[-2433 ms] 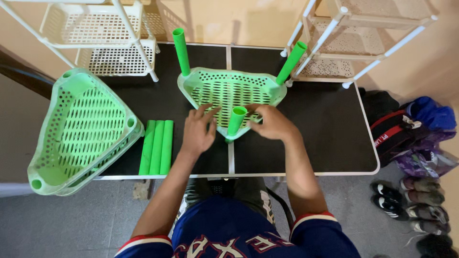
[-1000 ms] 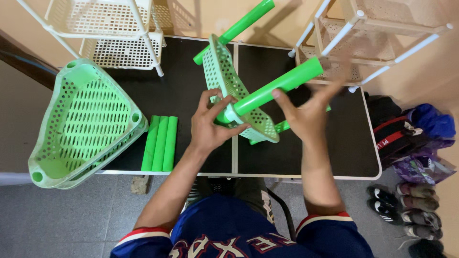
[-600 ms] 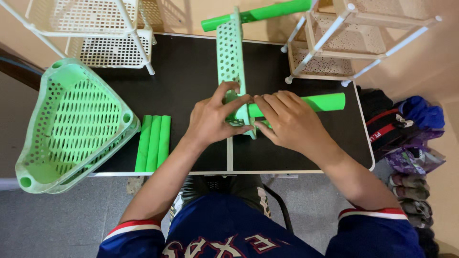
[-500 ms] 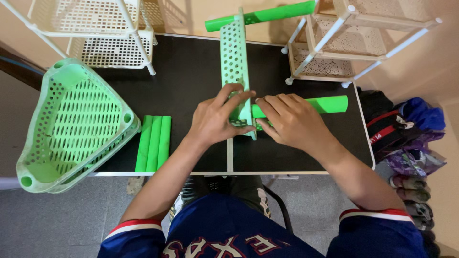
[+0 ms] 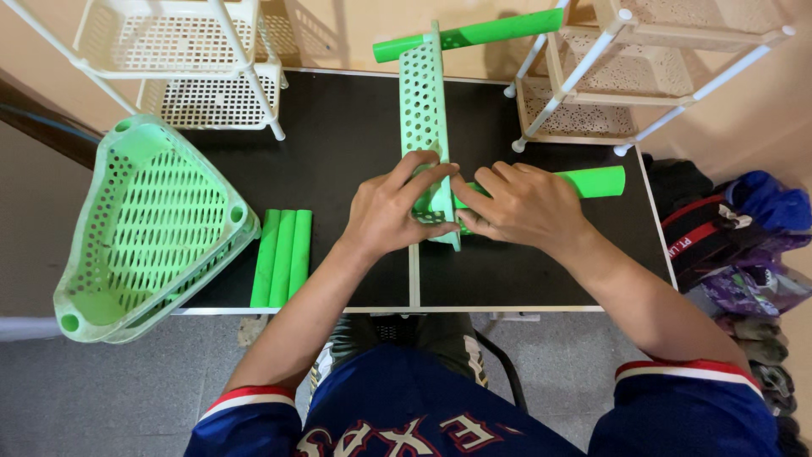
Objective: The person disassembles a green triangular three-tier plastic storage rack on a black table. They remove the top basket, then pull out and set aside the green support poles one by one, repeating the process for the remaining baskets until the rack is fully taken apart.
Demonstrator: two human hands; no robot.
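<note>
Left hand (image 5: 391,211) pinches the upright green tray (image 5: 427,127); right hand (image 5: 520,207) wraps its green tube (image 5: 592,181).

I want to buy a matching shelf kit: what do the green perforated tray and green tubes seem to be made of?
The light green perforated tray looks like moulded plastic, matte, with uniform slotted holes. The bright green tube looks like smooth, slightly glossy plastic, probably hollow, though that's uncertain.
</note>
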